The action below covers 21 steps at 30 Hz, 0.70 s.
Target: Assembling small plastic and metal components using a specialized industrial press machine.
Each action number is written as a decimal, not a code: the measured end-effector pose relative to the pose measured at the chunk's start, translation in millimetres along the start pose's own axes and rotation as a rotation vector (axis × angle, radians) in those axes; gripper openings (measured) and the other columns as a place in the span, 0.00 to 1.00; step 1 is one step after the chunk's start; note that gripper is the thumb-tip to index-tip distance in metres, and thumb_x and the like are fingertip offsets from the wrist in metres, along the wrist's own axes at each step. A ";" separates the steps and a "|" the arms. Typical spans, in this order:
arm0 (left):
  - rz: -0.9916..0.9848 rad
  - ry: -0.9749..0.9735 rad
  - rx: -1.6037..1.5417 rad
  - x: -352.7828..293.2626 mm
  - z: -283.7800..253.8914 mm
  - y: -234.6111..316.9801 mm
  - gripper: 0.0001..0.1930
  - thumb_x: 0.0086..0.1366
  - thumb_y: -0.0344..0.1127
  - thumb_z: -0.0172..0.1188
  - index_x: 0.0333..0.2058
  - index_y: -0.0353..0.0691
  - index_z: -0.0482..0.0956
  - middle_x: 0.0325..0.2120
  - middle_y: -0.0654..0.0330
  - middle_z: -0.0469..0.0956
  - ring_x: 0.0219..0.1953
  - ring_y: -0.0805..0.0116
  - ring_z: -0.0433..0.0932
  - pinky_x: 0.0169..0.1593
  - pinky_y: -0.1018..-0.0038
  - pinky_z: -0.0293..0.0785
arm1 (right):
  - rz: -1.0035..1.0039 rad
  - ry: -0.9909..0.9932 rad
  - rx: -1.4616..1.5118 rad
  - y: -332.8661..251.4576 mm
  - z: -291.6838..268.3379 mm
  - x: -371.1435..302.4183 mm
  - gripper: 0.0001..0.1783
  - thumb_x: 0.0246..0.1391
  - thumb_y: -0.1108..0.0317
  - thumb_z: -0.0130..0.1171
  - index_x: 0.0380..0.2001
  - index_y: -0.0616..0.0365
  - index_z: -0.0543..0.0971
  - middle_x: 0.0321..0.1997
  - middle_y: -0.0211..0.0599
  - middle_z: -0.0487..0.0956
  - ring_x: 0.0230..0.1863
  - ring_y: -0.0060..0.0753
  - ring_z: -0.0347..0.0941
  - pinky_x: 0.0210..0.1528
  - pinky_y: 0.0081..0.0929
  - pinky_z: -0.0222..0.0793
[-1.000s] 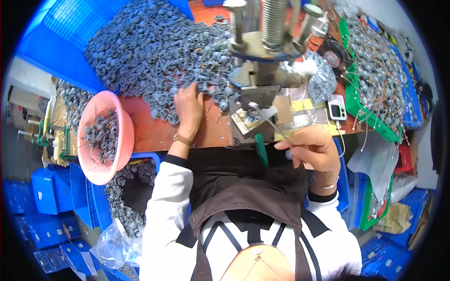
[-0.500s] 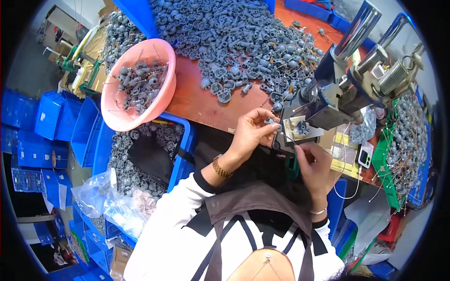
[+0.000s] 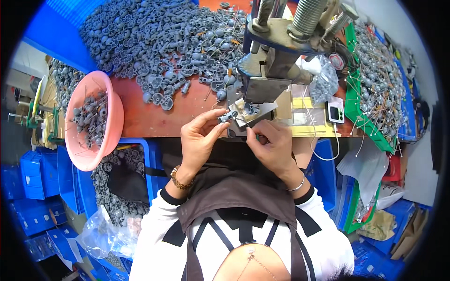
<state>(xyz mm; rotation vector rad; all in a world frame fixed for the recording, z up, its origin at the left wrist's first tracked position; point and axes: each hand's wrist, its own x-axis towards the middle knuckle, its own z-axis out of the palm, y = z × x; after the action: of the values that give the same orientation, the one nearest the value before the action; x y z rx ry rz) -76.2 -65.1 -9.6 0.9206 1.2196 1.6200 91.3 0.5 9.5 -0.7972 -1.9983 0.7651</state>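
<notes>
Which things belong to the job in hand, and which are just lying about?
Likely in the job:
grey part in the left hand
spring-loaded machine
heap of grey parts
pink basin

Likely lying about:
white device
clear plastic bag
black cloth

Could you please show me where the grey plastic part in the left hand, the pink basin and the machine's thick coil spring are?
Grey plastic part (image 3: 228,116): head view, on its body.
Pink basin (image 3: 117,112): head view, on its right outer wall.
Coil spring (image 3: 308,19): head view, on its middle coils.

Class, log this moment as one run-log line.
left hand: pinching grey part | right hand: close by, hold unclear | press: beyond hands | pink basin: left of hands
</notes>
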 end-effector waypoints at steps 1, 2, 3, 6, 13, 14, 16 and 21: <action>0.030 -0.003 0.074 0.6 1.7 -1.0 0.15 0.58 0.19 0.58 0.45 0.29 0.75 0.39 0.56 0.79 0.39 0.72 0.79 0.43 0.79 0.77 | 0.002 0.003 -0.002 0.2 -1.2 -0.1 0.09 0.44 0.77 0.62 0.16 0.60 0.72 0.13 0.30 0.69 0.11 0.19 0.60 0.15 0.20 0.51; 0.060 -0.004 0.148 0.7 2.8 -1.4 0.15 0.57 0.17 0.59 0.44 0.28 0.75 0.38 0.55 0.79 0.40 0.70 0.79 0.45 0.78 0.77 | 0.007 -0.009 0.017 -0.3 -2.3 -0.4 0.09 0.43 0.77 0.62 0.16 0.60 0.72 0.13 0.30 0.69 0.11 0.19 0.60 0.15 0.20 0.51; 0.061 -0.006 0.147 0.8 3.9 -1.0 0.15 0.57 0.17 0.59 0.44 0.28 0.75 0.38 0.55 0.79 0.40 0.70 0.79 0.45 0.78 0.77 | 0.011 -0.020 0.037 -0.5 -3.7 -0.6 0.09 0.43 0.78 0.62 0.16 0.60 0.72 0.13 0.30 0.69 0.11 0.19 0.60 0.15 0.20 0.51; 0.052 -0.014 0.282 -0.6 4.3 1.4 0.14 0.56 0.17 0.59 0.43 0.28 0.76 0.37 0.56 0.79 0.39 0.73 0.79 0.44 0.79 0.77 | 0.026 -0.068 0.082 -2.4 -7.4 -1.6 0.09 0.43 0.78 0.62 0.16 0.61 0.72 0.14 0.30 0.69 0.11 0.18 0.59 0.15 0.19 0.51; 0.025 -0.013 0.067 0.1 5.5 9.4 0.13 0.56 0.17 0.60 0.42 0.29 0.76 0.35 0.58 0.79 0.36 0.75 0.79 0.42 0.81 0.76 | 0.085 -0.017 0.124 -2.4 -11.8 -1.9 0.09 0.45 0.78 0.62 0.16 0.61 0.73 0.14 0.28 0.69 0.13 0.14 0.59 0.15 0.18 0.50; 0.045 -0.014 0.098 -0.6 6.0 10.0 0.13 0.56 0.17 0.60 0.41 0.29 0.77 0.34 0.58 0.79 0.35 0.75 0.79 0.41 0.82 0.76 | 0.057 -0.050 0.128 -2.7 -9.6 -0.2 0.08 0.45 0.78 0.62 0.17 0.61 0.73 0.14 0.28 0.68 0.13 0.14 0.59 0.15 0.17 0.50; 0.102 -0.042 0.160 -1.5 6.3 9.5 0.13 0.55 0.18 0.61 0.41 0.29 0.77 0.33 0.58 0.79 0.34 0.76 0.78 0.40 0.82 0.76 | 0.029 -0.084 0.131 -4.3 -8.1 0.6 0.08 0.45 0.78 0.61 0.17 0.61 0.74 0.13 0.28 0.68 0.13 0.14 0.59 0.16 0.17 0.51; -0.213 -0.092 -0.356 -4.5 4.6 7.1 0.13 0.54 0.17 0.60 0.40 0.29 0.78 0.35 0.61 0.76 0.33 0.75 0.76 0.37 0.80 0.74 | 0.316 -0.200 0.469 1.5 -9.7 -5.7 0.07 0.52 0.74 0.61 0.21 0.62 0.76 0.16 0.23 0.72 0.16 0.11 0.60 0.18 0.13 0.51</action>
<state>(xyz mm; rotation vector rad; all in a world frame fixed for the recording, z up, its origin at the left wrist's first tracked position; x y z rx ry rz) -71.9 -68.8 -1.8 0.6113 0.8944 1.5400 102.6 -0.7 10.2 -0.7816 -1.7691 1.4822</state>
